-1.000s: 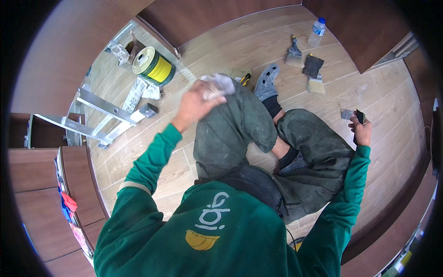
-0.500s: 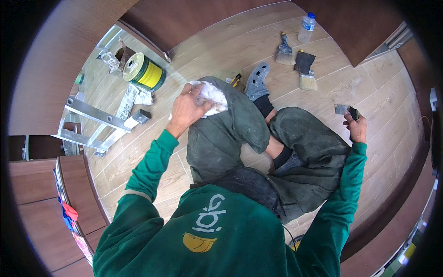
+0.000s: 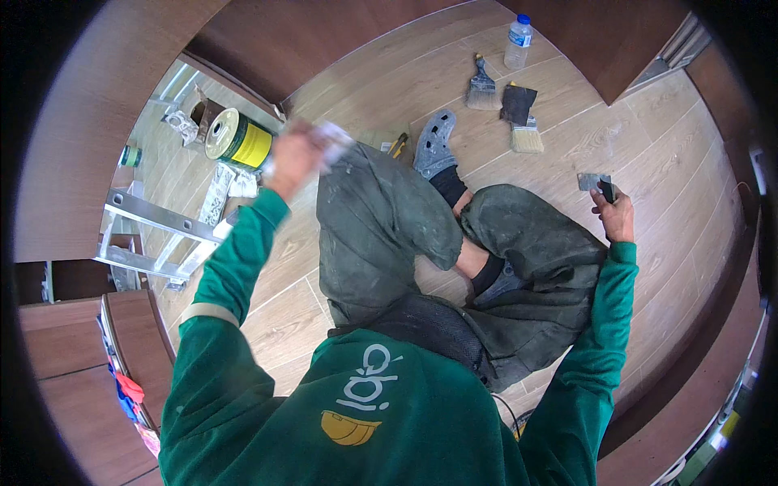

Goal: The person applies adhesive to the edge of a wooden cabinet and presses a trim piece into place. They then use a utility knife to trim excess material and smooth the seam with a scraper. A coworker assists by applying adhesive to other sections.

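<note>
On the far left, outward of the left hand and a little nearer the body, a metal ladder (image 3: pixel 158 215) is seen, partly covered by the sleeve. Just left of that hand, a green and yellow tin (image 3: pixel 239 139) is set on the floor (image 3: pixel 668 174), apparently where it can be reached without the seat being left.

By the left hand (image 3: pixel 293 158) a white cloth (image 3: pixel 332 144) is grasped, bunched at the fingertips and held out over the edge of the left knee; hand and cloth are blurred, so whether the trousers (image 3: pixel 377 215) are touched cannot be told. The cloth is probably gathered so that a thick pad is presented.

To the right of the left hand, beyond the knee, a yellow and black knife (image 3: pixel 397 144) is laid down. Between the hands but farther out, a brush (image 3: pixel 481 89), a capped bottle (image 3: pixel 517 44) and a pale-bristled brush (image 3: pixel 527 138) are placed; the last is partly covered by a dark square piece (image 3: pixel 519 104). They are likely left there to be clear of the legs.

By the right hand (image 3: pixel 616 217) a scraper (image 3: pixel 594 181) is gripped at its dark handle, above the floor beside the right knee, its blade pointed leftward, presumably so that skin and clothing are kept off the edge.
</note>
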